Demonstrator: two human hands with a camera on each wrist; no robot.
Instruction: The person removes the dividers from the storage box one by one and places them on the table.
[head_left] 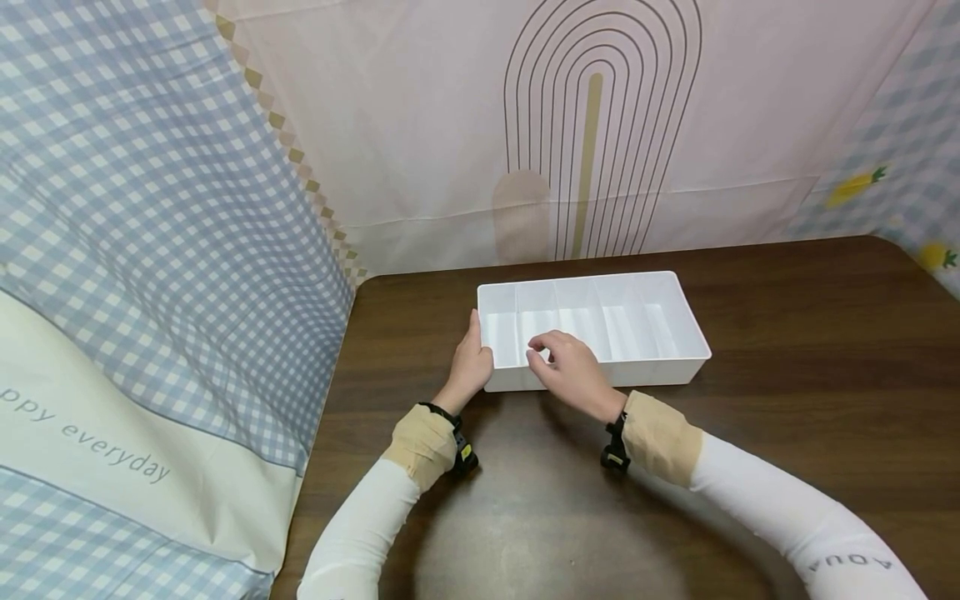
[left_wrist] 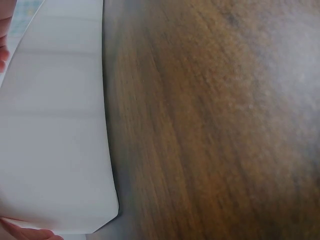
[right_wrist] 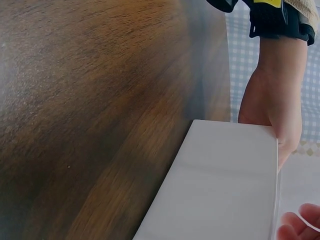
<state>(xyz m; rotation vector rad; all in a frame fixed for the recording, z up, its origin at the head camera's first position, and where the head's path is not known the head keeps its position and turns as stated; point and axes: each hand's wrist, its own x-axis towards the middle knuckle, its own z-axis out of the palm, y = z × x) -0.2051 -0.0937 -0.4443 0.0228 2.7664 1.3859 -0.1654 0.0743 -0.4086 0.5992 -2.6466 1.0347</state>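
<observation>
A white plastic box (head_left: pixel 660 372) with several divided compartments stands on the table in the head view. My left hand (head_left: pixel 468 367) holds its left end, with the thumb at the near corner and the fingers along the outer side. Over the left compartments hovers my right hand (head_left: pixel 573 371), its fingers loosely bent and thumb apart from the forefinger. Nothing shows between them. In the right wrist view, the left hand (right_wrist: pixel 272 95) meets the end of the box (right_wrist: pixel 225 175). The left wrist view shows mostly the box's smooth long wall (left_wrist: pixel 55 150).
The dark wooden table (head_left: pixel 810 367) extends to both sides of the box and in front of it. A pale cloth with an arch print (head_left: pixel 442 167) hangs behind, and a blue checked cloth (head_left: pixel 165 167) hangs along the left edge.
</observation>
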